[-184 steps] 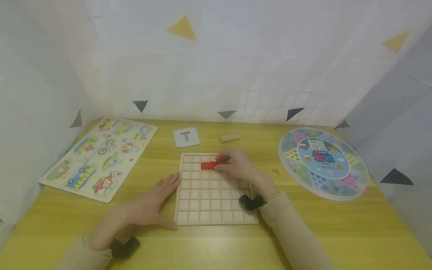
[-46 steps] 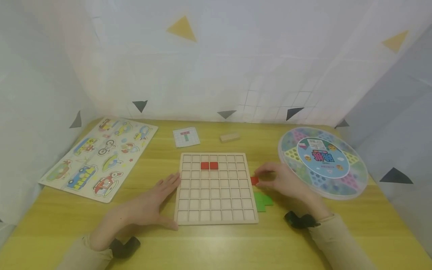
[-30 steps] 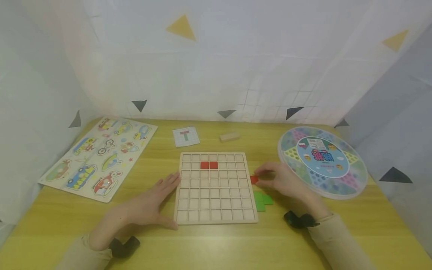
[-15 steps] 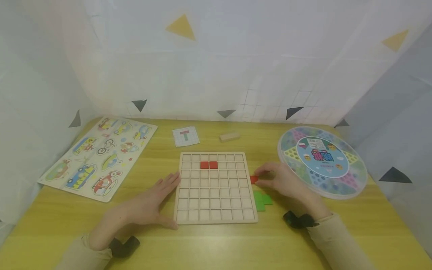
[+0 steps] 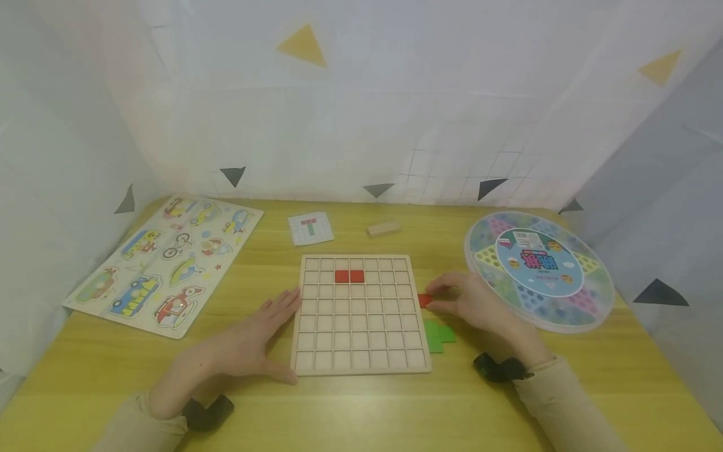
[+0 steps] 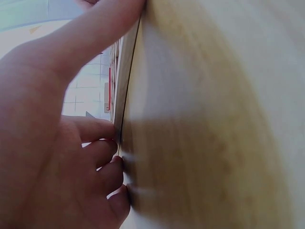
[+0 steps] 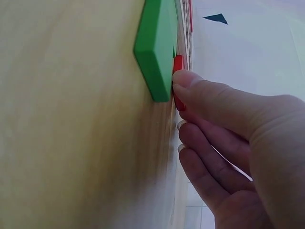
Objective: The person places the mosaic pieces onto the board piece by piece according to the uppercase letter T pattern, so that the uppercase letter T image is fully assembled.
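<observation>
A square wooden grid board (image 5: 334, 323) lies mid-table, with two red tiles (image 5: 342, 276) side by side in its second row from the back. My left hand (image 5: 248, 342) rests along the board's left edge, thumb at the near corner and fingers spread. Just off the board's right edge, my right hand (image 5: 471, 304) pinches another red square tile (image 5: 424, 301) between thumb and index finger, low at the table. Several green tiles (image 5: 433, 338) lie nearer me beside the same edge; in the right wrist view a green tile (image 7: 155, 52) stands out close to the red one (image 7: 178, 64).
Behind the board lie a paper card (image 5: 311, 228) with a red and green T on a grid and a small wooden block (image 5: 384, 229). A vehicle puzzle board (image 5: 169, 263) is at left. A round game box (image 5: 539, 270) sits right, close to my right forearm.
Since the earliest frame, my right hand has left the second red tile in the board and moved right to the loose red tile. Over the last second both hands stay still.
</observation>
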`<state>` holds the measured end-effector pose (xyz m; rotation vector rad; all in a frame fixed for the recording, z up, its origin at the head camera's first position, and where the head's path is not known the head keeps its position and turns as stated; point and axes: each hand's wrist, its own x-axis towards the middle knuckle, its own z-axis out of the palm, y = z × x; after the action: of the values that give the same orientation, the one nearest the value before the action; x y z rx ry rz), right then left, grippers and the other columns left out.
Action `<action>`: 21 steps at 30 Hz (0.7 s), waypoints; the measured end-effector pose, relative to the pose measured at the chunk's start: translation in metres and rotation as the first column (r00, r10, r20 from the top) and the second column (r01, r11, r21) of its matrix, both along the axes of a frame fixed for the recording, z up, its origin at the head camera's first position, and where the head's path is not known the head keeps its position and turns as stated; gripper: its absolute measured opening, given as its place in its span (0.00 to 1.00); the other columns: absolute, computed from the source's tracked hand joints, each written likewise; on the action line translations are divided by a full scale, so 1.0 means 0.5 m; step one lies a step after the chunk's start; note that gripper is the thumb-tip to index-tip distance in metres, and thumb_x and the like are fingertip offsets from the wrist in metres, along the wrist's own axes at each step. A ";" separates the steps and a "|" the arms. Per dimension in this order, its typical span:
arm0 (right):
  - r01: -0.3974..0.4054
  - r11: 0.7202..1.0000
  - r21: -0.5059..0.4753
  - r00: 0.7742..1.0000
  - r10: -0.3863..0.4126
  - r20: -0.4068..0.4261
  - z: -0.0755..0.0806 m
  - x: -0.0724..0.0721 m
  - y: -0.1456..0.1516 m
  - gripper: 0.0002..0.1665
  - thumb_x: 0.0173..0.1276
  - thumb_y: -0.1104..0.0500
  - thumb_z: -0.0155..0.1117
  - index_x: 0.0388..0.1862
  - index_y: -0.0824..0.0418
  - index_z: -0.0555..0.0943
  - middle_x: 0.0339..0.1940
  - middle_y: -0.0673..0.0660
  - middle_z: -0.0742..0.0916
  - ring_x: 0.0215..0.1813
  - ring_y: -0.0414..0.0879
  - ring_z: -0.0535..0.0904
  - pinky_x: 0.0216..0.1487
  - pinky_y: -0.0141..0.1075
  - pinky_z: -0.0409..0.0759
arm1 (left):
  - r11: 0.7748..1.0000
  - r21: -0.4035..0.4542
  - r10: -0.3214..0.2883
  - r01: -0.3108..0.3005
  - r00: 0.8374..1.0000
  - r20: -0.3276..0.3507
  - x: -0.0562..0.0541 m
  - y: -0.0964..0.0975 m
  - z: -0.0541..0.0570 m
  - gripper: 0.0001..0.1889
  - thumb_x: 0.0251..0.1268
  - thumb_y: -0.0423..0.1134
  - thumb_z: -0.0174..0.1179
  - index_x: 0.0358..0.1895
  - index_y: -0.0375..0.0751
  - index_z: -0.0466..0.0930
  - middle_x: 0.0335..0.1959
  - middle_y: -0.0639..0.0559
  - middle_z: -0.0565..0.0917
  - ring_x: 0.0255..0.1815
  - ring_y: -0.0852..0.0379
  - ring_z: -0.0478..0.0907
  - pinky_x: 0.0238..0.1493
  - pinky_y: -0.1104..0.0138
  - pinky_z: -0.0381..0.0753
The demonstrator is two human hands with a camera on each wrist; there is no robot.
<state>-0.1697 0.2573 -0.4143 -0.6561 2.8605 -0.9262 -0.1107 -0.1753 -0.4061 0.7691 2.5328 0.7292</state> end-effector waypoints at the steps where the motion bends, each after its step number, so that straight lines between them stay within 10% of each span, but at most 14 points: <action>1: 0.000 1.000 0.002 1.000 0.000 -0.002 0.000 0.000 0.000 0.14 0.60 0.55 0.77 0.46 0.51 0.87 0.42 0.44 0.90 0.50 0.44 0.84 0.57 0.49 0.82 | 1.000 0.001 0.002 -0.002 1.000 0.003 0.000 0.000 0.001 0.68 0.43 0.73 0.69 0.82 0.44 0.41 0.84 0.49 0.37 0.82 0.39 0.37 0.79 0.42 0.48; 21: 0.063 0.996 -0.056 0.996 -0.067 -0.065 0.054 -0.007 -0.014 0.14 0.59 0.55 0.78 0.44 0.54 0.89 0.43 0.50 0.91 0.49 0.51 0.85 0.53 0.53 0.83 | 1.000 0.000 -0.007 0.007 1.000 0.006 0.003 0.002 0.010 0.67 0.44 0.72 0.70 0.82 0.42 0.42 0.84 0.48 0.38 0.83 0.41 0.36 0.79 0.43 0.46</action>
<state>-0.1733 0.2504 -0.3875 -0.6132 2.9415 -1.0128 -0.1091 -0.1745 -0.4013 0.7740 2.5241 0.7285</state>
